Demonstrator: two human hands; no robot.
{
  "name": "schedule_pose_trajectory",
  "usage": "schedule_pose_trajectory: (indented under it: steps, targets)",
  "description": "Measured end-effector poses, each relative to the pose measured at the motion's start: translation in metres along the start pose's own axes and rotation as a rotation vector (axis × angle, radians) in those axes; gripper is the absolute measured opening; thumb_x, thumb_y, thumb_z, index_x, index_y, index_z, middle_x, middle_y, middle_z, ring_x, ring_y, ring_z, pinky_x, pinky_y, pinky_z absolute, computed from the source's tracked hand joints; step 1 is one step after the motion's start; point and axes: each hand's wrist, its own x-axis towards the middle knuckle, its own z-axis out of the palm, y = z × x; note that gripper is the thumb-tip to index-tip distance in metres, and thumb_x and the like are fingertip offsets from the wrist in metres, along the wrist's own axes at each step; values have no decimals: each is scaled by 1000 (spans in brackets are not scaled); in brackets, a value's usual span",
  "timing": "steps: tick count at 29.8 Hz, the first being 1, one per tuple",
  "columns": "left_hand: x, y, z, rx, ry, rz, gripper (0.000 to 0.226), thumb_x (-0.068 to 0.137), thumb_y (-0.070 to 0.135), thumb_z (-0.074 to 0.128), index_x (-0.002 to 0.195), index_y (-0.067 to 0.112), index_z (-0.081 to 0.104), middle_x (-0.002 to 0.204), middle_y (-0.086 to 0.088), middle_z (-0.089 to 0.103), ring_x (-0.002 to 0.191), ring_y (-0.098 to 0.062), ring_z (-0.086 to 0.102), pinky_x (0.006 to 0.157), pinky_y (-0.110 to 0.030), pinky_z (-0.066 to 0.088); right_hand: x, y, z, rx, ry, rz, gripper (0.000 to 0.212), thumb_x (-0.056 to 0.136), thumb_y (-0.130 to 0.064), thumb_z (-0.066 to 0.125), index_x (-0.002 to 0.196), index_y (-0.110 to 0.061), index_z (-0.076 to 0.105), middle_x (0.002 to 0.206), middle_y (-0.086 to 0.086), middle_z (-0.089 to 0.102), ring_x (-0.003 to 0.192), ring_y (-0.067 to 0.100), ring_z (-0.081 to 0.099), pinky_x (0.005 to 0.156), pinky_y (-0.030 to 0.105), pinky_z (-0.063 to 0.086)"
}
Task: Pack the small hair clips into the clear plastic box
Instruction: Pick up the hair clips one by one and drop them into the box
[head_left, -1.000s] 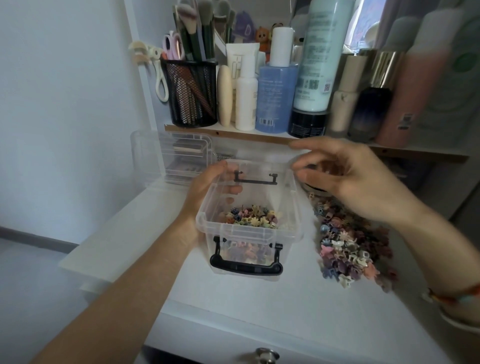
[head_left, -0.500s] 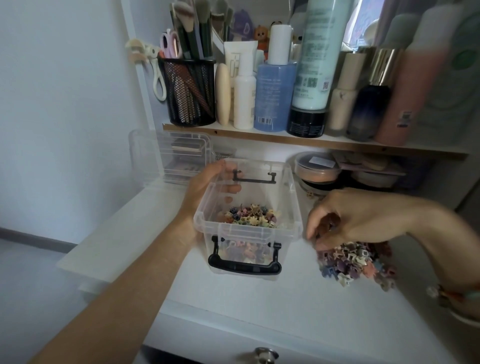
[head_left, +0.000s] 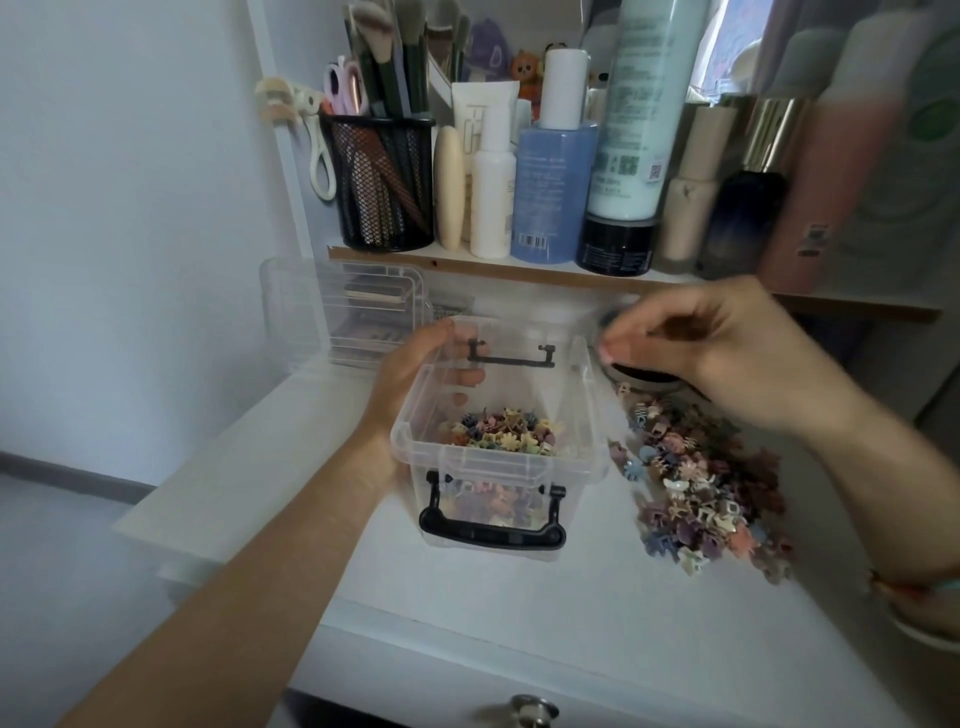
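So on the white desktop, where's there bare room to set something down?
Free: the front strip of the desktop, between the clear plastic box and the desk's near edge, and the bare stretch left of the left hand. Crowded: right of the box, where the pile of hair clips spreads, and behind it under the shelf.

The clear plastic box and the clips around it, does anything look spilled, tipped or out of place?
Nothing stands out. The clear plastic box sits upright and open, steadied by the left hand, with clips inside. The loose pile of hair clips on the white tabletop beside it is waiting to be packed.
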Motion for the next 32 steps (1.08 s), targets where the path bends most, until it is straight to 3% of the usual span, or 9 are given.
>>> schedule_pose_trajectory:
  steps: [2,6,10,16,19,21,23,28,32]
  targets:
    - [1,1,0,-8,15,5,37,66,42,53,89,15,62,88,-5,62,72,-15,57,66,-28,43,2,-4,8,84,139,-65,14,77,-13,68,82,-26,69,83,0,72,76,32,62,74,35,51]
    - [1,-1,0,-14,13,-5,40,62,43,59,90,14,63,89,-6,61,73,-16,57,68,-29,43,3,4,2,-92,16,16,18,77,-16,68,86,-31,65,86,-11,68,74,7,60,73,12,45]
    - [0,1,1,-4,25,-7,30,75,41,58,89,15,63,88,-4,61,70,-14,57,64,-27,43,1,17,2,-428,-315,180,7,77,-21,70,82,-27,71,72,-19,65,63,-15,56,60,-3,37]
    - [-5,-2,0,13,-23,-3,27,87,45,47,93,23,61,86,5,64,74,-9,58,64,-27,40,-1,24,19,-635,-427,191,10,81,-20,64,85,-17,73,85,-10,72,82,3,63,80,21,48]
    - [-6,-1,1,14,-19,0,26,87,45,48,93,24,61,85,6,64,75,-8,58,65,-27,41,2,20,17,-538,-195,130,11,83,-17,62,85,-21,72,82,-9,68,79,4,60,74,13,39]
    - [-7,0,3,11,-10,-1,26,91,42,43,91,24,61,81,8,65,74,-9,58,66,-28,40,5,13,15,-287,137,54,10,83,-16,63,83,-25,69,77,-10,66,74,4,58,72,11,37]
    - [-8,1,3,2,-5,9,26,90,41,43,89,24,61,72,12,67,70,-6,59,66,-27,41,5,3,15,23,268,-31,14,80,-14,66,81,-28,66,75,-17,65,72,1,60,73,12,45]
    - [-7,0,2,-6,-18,12,26,92,41,42,89,24,61,67,14,68,66,-3,61,68,-27,43,4,5,14,-82,100,-41,19,77,-16,69,92,-27,67,82,-18,64,77,1,59,81,15,46]
    - [-7,0,3,-21,-15,6,26,92,40,41,89,23,61,67,13,68,64,-3,61,68,-27,44,2,12,-3,-299,-210,114,9,76,-17,71,75,-26,70,77,-14,70,69,-6,60,64,0,40]
